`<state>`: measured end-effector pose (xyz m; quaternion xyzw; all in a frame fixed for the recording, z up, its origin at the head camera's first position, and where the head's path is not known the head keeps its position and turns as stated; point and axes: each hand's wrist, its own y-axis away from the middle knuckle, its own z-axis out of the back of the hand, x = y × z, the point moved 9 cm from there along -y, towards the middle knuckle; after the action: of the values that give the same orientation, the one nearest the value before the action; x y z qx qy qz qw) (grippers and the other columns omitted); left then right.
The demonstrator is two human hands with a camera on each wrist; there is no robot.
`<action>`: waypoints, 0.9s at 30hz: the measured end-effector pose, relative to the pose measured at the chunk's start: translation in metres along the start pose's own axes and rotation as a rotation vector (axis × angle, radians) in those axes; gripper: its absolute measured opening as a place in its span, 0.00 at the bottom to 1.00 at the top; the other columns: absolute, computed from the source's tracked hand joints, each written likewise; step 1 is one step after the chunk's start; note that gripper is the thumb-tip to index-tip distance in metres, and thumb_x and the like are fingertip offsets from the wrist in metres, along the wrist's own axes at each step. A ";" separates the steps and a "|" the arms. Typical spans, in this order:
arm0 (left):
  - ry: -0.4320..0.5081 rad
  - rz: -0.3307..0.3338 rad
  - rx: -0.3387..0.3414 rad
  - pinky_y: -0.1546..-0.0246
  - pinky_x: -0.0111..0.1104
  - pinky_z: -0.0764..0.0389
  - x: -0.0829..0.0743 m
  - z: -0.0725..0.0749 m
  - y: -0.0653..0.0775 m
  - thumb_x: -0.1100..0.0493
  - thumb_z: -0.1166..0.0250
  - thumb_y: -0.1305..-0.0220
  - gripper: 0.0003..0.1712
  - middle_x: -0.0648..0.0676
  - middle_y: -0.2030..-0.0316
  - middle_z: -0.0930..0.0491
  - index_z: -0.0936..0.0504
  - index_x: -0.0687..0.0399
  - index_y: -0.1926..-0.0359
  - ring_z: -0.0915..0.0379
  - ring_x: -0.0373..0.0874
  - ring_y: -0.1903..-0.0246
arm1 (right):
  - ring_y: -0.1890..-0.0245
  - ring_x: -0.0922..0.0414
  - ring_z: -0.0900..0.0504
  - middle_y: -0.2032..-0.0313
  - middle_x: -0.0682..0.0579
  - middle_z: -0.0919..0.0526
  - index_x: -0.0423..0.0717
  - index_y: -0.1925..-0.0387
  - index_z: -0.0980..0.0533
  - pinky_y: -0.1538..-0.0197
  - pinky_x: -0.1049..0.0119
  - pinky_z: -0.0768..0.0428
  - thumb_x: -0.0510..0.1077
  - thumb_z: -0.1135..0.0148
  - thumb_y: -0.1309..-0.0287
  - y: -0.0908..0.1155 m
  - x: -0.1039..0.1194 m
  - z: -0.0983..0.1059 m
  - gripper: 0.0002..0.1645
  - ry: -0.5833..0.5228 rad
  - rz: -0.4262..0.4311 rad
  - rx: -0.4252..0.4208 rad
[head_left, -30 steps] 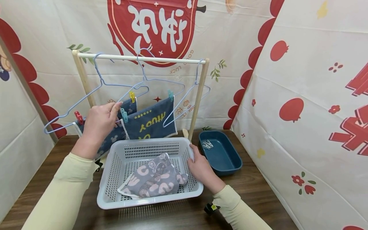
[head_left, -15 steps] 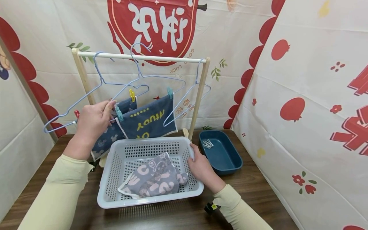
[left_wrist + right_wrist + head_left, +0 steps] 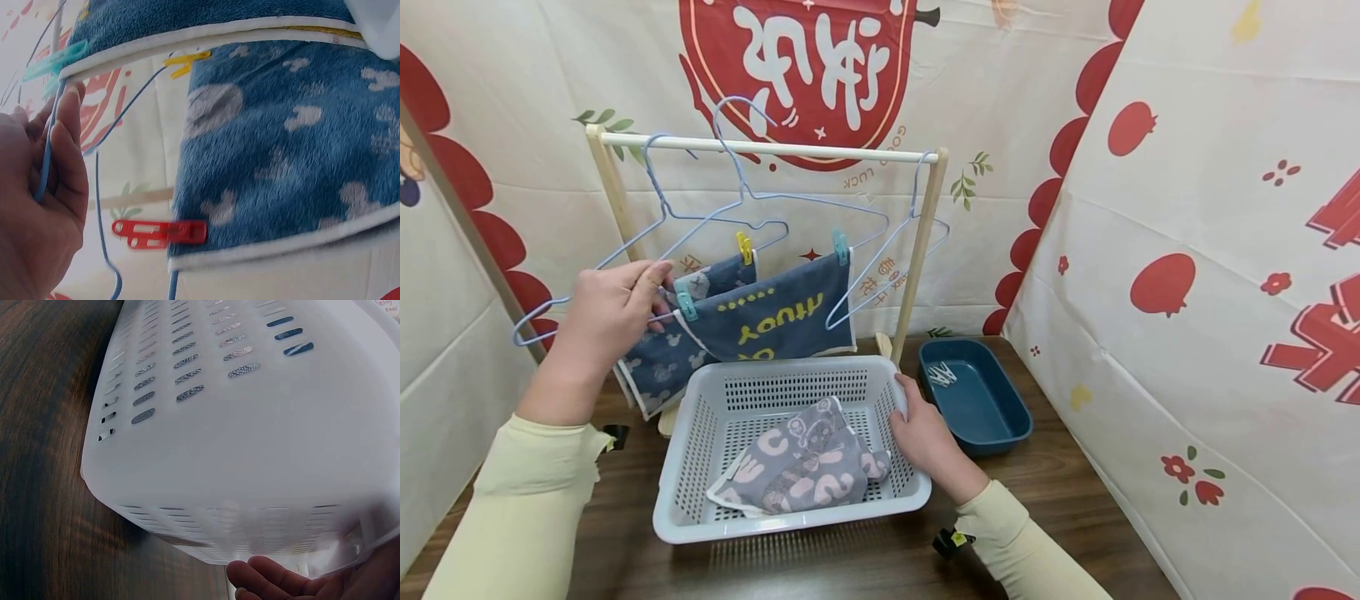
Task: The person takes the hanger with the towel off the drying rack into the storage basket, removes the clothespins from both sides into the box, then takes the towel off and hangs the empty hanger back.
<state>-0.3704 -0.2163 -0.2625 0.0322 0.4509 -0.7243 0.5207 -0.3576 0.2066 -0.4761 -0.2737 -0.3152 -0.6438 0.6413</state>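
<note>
My left hand (image 3: pixel 606 312) grips the left corner of a blue wire hanger (image 3: pixel 742 187). Its hook stands above the rack's rod (image 3: pixel 842 153) in the head view. A blue towel with yellow lettering (image 3: pixel 778 317) hangs from this hanger by two teal clothespins (image 3: pixel 840 247). Behind it, a blue mouse-print towel (image 3: pixel 275 144) hangs on another hanger, with a red clothespin (image 3: pixel 159 233) and a yellow clothespin (image 3: pixel 744 247). My right hand (image 3: pixel 928 433) holds the right rim of a light grey laundry basket (image 3: pixel 790 523), thumb on top and fingers outside. Inside lies a crumpled grey-and-pink towel (image 3: pixel 805 467).
A third blue hanger (image 3: pixel 880 275), without a towel, hangs at the rod's right end. Right of the basket stands a dark blue bin (image 3: pixel 977 408) with several white clothespins (image 3: pixel 942 374). Printed cloth walls (image 3: pixel 1150 183) enclose the wooden table (image 3: pixel 1060 508).
My left hand has moved left and slightly toward me, drawing the hanger and its lettered towel along. The hanger's hook has risen above the rod. My right hand and the basket stay put.
</note>
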 end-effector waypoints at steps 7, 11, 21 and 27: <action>-0.006 -0.021 -0.012 0.68 0.12 0.28 0.008 0.016 0.007 0.51 0.41 0.12 0.21 0.56 0.72 0.16 0.14 0.58 0.64 0.25 0.28 0.75 | 0.64 0.50 0.08 0.40 0.36 0.15 0.60 0.13 0.45 0.73 0.51 0.10 0.43 0.47 0.18 -0.001 0.000 0.000 0.39 0.000 0.013 -0.003; 0.016 -0.058 -0.020 0.67 0.12 0.28 0.010 0.022 0.009 0.54 0.39 0.13 0.21 0.54 0.75 0.16 0.15 0.56 0.68 0.25 0.26 0.76 | 0.63 0.50 0.08 0.39 0.37 0.15 0.59 0.13 0.45 0.72 0.51 0.10 0.43 0.47 0.18 -0.002 -0.001 0.000 0.39 0.003 0.007 -0.007; 0.107 -0.094 -0.003 0.69 0.15 0.23 0.008 0.029 0.016 0.61 0.37 0.16 0.16 0.52 0.75 0.16 0.14 0.59 0.67 0.23 0.30 0.76 | 0.63 0.50 0.08 0.39 0.36 0.15 0.59 0.13 0.44 0.71 0.51 0.10 0.43 0.47 0.18 -0.002 0.000 0.000 0.39 -0.002 0.019 -0.009; 0.198 -0.050 -0.003 0.70 0.17 0.20 0.010 0.035 0.016 0.61 0.37 0.16 0.17 0.43 0.77 0.17 0.13 0.61 0.67 0.21 0.31 0.78 | 0.62 0.50 0.08 0.38 0.36 0.16 0.60 0.13 0.44 0.69 0.51 0.09 0.43 0.46 0.18 -0.002 0.000 0.000 0.39 0.005 0.016 -0.011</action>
<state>-0.3475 -0.2488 -0.2571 0.0917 0.5017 -0.7296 0.4556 -0.3598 0.2064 -0.4767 -0.2783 -0.3079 -0.6409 0.6458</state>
